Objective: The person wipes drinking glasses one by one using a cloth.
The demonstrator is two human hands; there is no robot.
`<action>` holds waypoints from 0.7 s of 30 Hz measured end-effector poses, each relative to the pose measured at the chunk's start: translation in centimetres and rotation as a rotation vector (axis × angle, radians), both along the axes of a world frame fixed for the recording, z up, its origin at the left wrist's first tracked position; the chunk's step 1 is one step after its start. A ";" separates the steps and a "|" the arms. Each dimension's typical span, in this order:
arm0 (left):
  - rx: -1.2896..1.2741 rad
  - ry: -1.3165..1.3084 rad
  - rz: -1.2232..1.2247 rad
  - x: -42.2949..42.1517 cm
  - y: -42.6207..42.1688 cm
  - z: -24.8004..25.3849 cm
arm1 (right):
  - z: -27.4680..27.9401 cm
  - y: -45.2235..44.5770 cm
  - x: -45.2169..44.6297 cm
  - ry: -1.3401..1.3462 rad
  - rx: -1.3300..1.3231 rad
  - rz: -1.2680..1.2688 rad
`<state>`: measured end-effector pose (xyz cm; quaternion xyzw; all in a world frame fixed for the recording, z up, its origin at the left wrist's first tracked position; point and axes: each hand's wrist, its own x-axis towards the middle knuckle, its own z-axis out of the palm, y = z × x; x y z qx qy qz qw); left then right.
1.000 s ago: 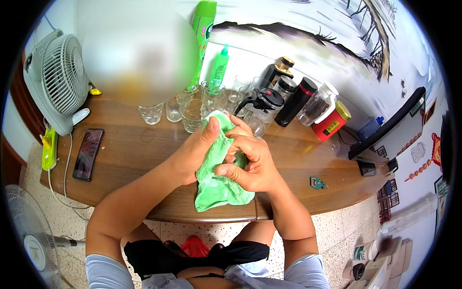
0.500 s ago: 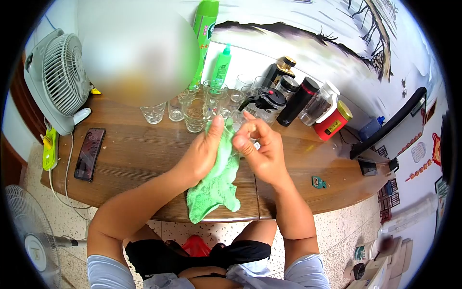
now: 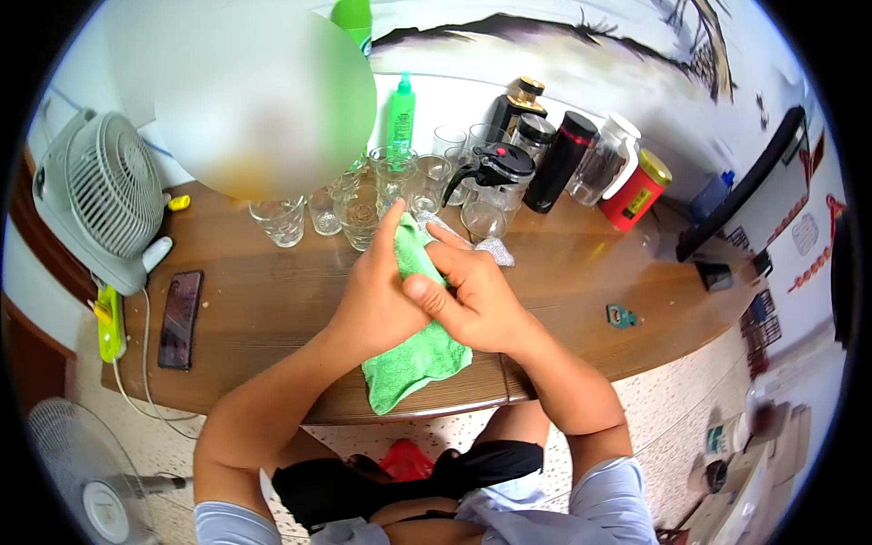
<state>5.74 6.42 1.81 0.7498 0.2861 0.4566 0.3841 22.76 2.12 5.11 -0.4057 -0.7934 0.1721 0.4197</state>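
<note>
A green cloth [image 3: 413, 368] hangs from between my hands, above the front of the wooden table. My left hand [image 3: 372, 295] is closed on the cloth with the thumb pointing up and away. My right hand [image 3: 472, 295] presses against it from the other side, fingers curled round the cloth and thumb bent across near my left palm. Whether anything is wrapped inside the cloth is hidden by my hands. Just beyond my fingertips stand several clear glasses [image 3: 360, 222], and a glittery silver item [image 3: 495, 252] lies partly behind my right hand.
A glass pot with a black lid [image 3: 504, 163], a black flask [image 3: 561, 163], a clear jug [image 3: 604, 159] and a red tin [image 3: 639, 191] stand at the back right. A phone [image 3: 181, 318] and a fan [image 3: 104, 195] are left. A teal opener-like item [image 3: 621, 316] lies right.
My hands have come closer together, the right one moving in against the cloth and the left. The cloth now hangs flatter. The view has shifted slightly.
</note>
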 end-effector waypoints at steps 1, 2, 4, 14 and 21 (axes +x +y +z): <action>0.059 0.040 -0.042 -0.1 0.8 -0.5 | 0.0 -0.1 0.0 0.010 0.037 0.017; 0.117 0.081 -0.086 -0.1 2.1 -1.5 | 0.3 -0.3 -0.1 0.021 0.075 0.033; 0.027 0.080 -0.245 -0.1 2.1 0.6 | 0.2 0.0 0.4 0.030 0.165 0.075; -0.861 -0.450 -0.681 -0.7 -1.0 1.9 | 0.7 -0.5 0.9 0.327 0.288 0.235; -0.824 -0.335 -0.684 -0.9 0.2 1.9 | 0.9 -0.5 1.3 0.310 0.352 0.162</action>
